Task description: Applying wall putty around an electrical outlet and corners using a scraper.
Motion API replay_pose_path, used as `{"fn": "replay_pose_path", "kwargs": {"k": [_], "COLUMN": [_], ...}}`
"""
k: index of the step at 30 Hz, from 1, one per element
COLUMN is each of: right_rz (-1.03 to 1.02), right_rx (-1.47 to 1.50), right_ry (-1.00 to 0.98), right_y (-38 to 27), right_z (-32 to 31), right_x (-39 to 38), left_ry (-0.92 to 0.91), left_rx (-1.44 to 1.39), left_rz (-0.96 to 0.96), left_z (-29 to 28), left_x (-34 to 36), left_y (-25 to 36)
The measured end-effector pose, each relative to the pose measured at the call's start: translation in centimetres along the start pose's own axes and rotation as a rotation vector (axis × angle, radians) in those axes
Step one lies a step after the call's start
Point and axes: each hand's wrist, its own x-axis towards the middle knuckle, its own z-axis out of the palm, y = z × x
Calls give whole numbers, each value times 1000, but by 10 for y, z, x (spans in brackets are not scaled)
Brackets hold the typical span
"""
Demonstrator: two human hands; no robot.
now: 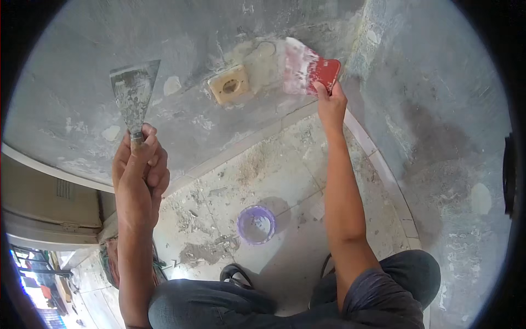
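Note:
My left hand (pixel 139 170) is closed round the handle of a putty knife (pixel 134 93), its wide metal blade pointing up and smeared with dried filler. In my right hand (pixel 332 107) is a red plastic spreader (pixel 326 74), coated with white putty along its far edge. The spreader is at the grey wall (pixel 186 44), close to the inner corner; whether its edge touches the wall I cannot tell. Left of it, a cream wall socket (pixel 229 85) is set into the wall, with pale filler around it.
A purple tub (pixel 257 225) with white residue inside stands on the tiled floor (pixel 285 192), which is strewn with crumbs and debris. A second wall (pixel 438 137) runs down the right side. My knees (pixel 197 304) are bent near the lower edge. A doorway opens at the lower left.

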Motion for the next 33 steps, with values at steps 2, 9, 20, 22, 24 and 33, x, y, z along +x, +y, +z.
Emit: {"fn": "replay_pose_path", "kwargs": {"k": [2,9,20,22,24,33], "right_rz": [-2,-55,-47,-41,-54,-112], "right_rx": [112,185,215,223,237,128], "right_ry": [-77,-305,-116,-159,-248,-274], "right_y": [-3,-32,-10,-25,-34,-31], "right_z": [-4,24,3,10,20,29], "right_x": [0,-1,12,7,5,12], "left_ry": [41,1,-23,-1,14,17], "left_rx": [-15,-18,-26,-18,-14,9], "left_rz": [33,14,21,29,37,18], "left_z": [4,5,1,2,3,6], "left_x": [-1,1,-1,0,0,1], "left_y": [-1,-6,-4,-3,-3,-7]}}
